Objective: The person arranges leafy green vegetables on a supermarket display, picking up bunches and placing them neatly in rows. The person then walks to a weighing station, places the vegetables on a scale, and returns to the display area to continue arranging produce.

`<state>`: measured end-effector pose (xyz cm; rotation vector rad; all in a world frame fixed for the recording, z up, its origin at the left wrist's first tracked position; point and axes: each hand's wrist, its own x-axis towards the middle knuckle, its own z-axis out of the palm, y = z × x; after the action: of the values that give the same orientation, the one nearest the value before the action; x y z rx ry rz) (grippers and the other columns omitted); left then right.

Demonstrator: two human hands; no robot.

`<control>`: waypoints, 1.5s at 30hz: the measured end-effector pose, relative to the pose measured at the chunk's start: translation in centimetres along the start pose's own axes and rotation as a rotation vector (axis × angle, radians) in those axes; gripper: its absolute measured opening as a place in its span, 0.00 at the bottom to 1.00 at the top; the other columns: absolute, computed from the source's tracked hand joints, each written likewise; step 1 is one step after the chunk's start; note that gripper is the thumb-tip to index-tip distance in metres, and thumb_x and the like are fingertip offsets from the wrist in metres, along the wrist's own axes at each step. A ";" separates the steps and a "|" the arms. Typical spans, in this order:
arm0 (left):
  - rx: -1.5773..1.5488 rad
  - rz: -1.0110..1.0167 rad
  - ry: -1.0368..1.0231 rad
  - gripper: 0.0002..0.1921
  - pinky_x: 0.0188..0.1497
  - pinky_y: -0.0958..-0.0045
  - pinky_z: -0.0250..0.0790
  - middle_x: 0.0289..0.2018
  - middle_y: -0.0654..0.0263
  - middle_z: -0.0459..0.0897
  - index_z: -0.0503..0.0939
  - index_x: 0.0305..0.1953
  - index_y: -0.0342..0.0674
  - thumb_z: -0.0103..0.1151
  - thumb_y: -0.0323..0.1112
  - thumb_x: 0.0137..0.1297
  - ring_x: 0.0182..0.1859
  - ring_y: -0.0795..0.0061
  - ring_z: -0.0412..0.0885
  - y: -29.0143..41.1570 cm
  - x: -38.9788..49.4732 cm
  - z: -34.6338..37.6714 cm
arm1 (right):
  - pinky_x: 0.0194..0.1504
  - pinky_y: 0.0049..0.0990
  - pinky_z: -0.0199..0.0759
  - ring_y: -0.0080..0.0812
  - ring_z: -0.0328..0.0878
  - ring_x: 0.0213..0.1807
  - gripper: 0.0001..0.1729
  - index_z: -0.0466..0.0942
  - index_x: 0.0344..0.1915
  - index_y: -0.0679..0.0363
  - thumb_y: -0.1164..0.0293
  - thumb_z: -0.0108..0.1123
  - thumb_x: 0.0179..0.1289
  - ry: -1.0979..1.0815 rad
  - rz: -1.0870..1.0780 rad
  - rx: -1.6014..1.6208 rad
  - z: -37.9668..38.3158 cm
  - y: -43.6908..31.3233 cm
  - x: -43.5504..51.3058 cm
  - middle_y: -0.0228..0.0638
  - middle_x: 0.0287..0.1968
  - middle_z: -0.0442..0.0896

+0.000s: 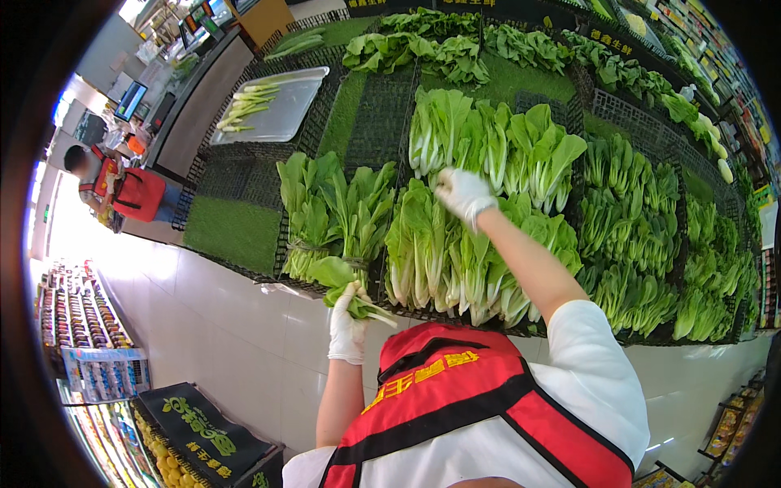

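Observation:
My left hand (348, 332), in a white glove, grips a small piece of leafy green vegetable (332, 272) by its stalks, in front of the display's near edge. Just beyond it stand tied bundles of leafy greens (305, 210). My right hand (465, 194), also gloved, reaches over the middle bin with its fingers curled. It lies between the back row of pale-stemmed leafy greens (488, 143) and the front row of similar greens (421, 250). Whether a stalk is pinched in its fingers is hidden.
A metal tray (299, 100) with several pale stalks lies at the back left. Small bok choy (628, 213) fills bins to the right. Black crate dividers (399, 152) separate the bins. A person in a red apron (140, 192) stands at the left by a counter (198, 104).

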<state>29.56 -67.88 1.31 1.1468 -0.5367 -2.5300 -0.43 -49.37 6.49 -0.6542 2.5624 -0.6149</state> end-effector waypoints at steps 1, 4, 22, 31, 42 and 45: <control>-0.013 0.038 -0.001 0.10 0.39 0.74 0.77 0.39 0.65 0.83 0.78 0.48 0.36 0.62 0.28 0.67 0.37 0.75 0.80 0.5 0.1 -0.6 | 0.44 0.39 0.77 0.44 0.83 0.39 0.25 0.79 0.44 0.61 0.49 0.58 0.62 0.155 0.094 -0.113 0.0 1.3 1.3 0.47 0.40 0.84; -0.095 0.043 0.093 0.09 0.41 0.74 0.78 0.40 0.65 0.83 0.77 0.47 0.36 0.61 0.26 0.67 0.37 0.75 0.80 2.2 0.9 -2.4 | 0.43 0.41 0.75 0.46 0.83 0.45 0.34 0.83 0.41 0.65 0.41 0.57 0.63 -0.034 0.328 -0.199 0.2 3.8 5.6 0.47 0.44 0.85; -0.068 0.038 0.124 0.08 0.40 0.78 0.77 0.38 0.66 0.81 0.78 0.45 0.34 0.62 0.28 0.67 0.38 0.76 0.79 9.5 9.8 -3.7 | 0.35 0.32 0.83 0.33 0.81 0.32 0.22 0.67 0.54 0.65 0.60 0.53 0.71 0.072 0.509 1.761 -0.2 12.8 7.8 0.44 0.39 0.80; -0.068 0.016 0.112 0.10 0.42 0.77 0.78 0.39 0.64 0.83 0.78 0.45 0.35 0.64 0.27 0.65 0.39 0.75 0.80 8.7 11.3 -4.3 | 0.24 0.25 0.71 0.23 0.73 0.22 0.18 0.72 0.52 0.69 0.74 0.60 0.63 0.277 0.347 1.192 -0.5 12.1 7.3 0.33 0.30 0.81; -0.081 0.044 0.135 0.10 0.43 0.76 0.78 0.39 0.64 0.83 0.78 0.46 0.34 0.64 0.27 0.66 0.39 0.75 0.80 8.2 10.2 -4.4 | 0.56 0.36 0.74 0.42 0.78 0.59 0.22 0.80 0.53 0.59 0.63 0.63 0.61 -0.085 0.624 -0.140 8.3 6.1 12.1 0.47 0.59 0.79; -0.073 0.062 0.160 0.10 0.43 0.76 0.79 0.39 0.63 0.83 0.78 0.46 0.34 0.64 0.26 0.65 0.38 0.74 0.80 8.1 9.7 -4.5 | 0.58 0.35 0.74 0.44 0.77 0.61 0.25 0.75 0.59 0.54 0.64 0.62 0.62 0.013 0.703 -0.046 7.9 5.6 11.1 0.46 0.59 0.78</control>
<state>27.90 -80.14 -4.05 1.2714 -0.4285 -2.3605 -7.34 -53.22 -5.94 0.2513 2.5770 -0.3126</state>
